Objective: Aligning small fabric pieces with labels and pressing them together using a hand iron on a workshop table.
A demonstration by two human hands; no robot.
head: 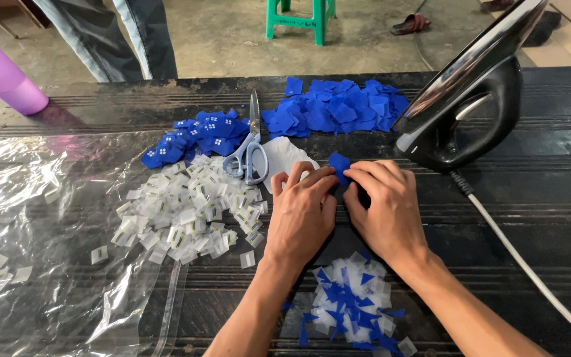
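left hand (302, 211) + right hand (386, 206) – we see both pinching one small blue fabric piece (339, 165) at desk (550, 198) centre, just below the white cloth (285, 158) | fingertips cover most of the piece – grip closed on it | scissors (249, 155) beside left hand | iron (470, 99) cropped at top edge

iron (470, 106): glossy black plastic, shiny metal sole | scissors (249, 149): metal blades, plastic handles | blue patches (338, 109): matt cloth | table (550, 192): dark ribbed, worn | sheet (41, 192): clear glossy plastic
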